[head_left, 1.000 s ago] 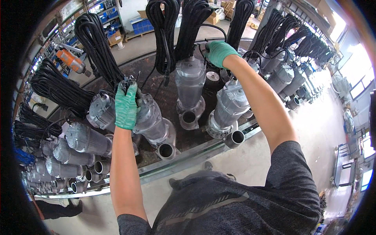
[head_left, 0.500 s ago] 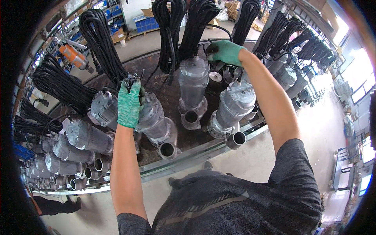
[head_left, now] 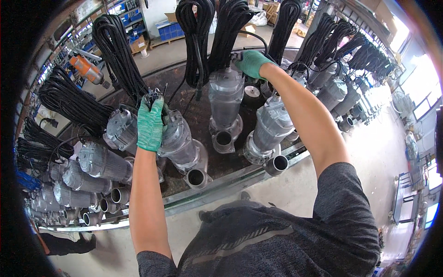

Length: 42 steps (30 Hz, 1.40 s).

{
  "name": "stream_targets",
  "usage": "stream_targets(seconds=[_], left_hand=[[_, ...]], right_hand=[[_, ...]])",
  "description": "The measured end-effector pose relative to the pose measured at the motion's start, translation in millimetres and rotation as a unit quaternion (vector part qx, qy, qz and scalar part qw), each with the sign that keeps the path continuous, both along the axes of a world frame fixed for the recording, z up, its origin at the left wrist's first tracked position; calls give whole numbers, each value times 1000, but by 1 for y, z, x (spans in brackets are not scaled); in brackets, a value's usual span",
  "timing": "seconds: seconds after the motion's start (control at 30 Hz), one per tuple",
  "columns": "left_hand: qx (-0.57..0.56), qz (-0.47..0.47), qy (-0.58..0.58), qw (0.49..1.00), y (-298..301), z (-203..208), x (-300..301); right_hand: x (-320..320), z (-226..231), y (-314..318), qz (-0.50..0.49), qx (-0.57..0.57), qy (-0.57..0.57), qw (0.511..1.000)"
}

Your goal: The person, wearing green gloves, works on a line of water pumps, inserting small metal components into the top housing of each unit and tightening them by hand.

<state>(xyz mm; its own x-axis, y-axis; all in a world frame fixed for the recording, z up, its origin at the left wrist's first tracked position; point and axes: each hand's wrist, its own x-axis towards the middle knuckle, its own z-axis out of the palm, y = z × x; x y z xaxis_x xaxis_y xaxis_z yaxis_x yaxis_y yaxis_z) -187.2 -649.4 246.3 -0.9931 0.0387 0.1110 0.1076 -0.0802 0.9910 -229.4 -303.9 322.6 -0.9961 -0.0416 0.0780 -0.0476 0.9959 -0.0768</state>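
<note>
Green knit gloves cover the 2 hands in the head view. The left hand [head_left: 150, 124] has its fingers closed around a bunch of small metal parts [head_left: 155, 93], held just beside the top of the left pump [head_left: 177, 138]. The right hand [head_left: 252, 63] is at the top of the middle pump [head_left: 225, 97], its fingers bent toward the cable end; their tips are hidden, so I cannot tell how far open they are or whether they grip anything. The middle pump stands upright on the dark tabletop [head_left: 200, 117], between the left pump and the right pump [head_left: 272, 124], with a black cable coil [head_left: 227, 39] rising behind it. A round metal piece [head_left: 251, 91] lies near its right side. An orange power tool [head_left: 86, 69] is at far left.
</note>
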Motion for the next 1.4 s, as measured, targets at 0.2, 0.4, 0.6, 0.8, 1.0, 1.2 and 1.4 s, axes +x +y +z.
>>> stream_targets(seconds=[0.2,0.4,0.6,0.8,1.0,1.2,1.4], left_hand=[[12,-9,-5,1000,3,5,5],[31,-20,-14,999,0,6,7],[20,-12,5,1000,-1,1,4],[46,-22,-9,999,2,4,4],[65,-24,-21,997,-1,-3,-1],[54,-16,-5,998,0,-4,1],[7,-5,-16,1000,2,6,8]], right_hand=[[-17,-31,38,93,134,-10,987],[-16,-55,6,-183,-85,78,976],[-8,-12,8,-89,-15,2,996],[-9,27,37,130,146,-126,973],[-6,50,33,180,174,-143,958],[-25,17,69,235,47,-97,966],[-14,5,67,206,166,8,964]])
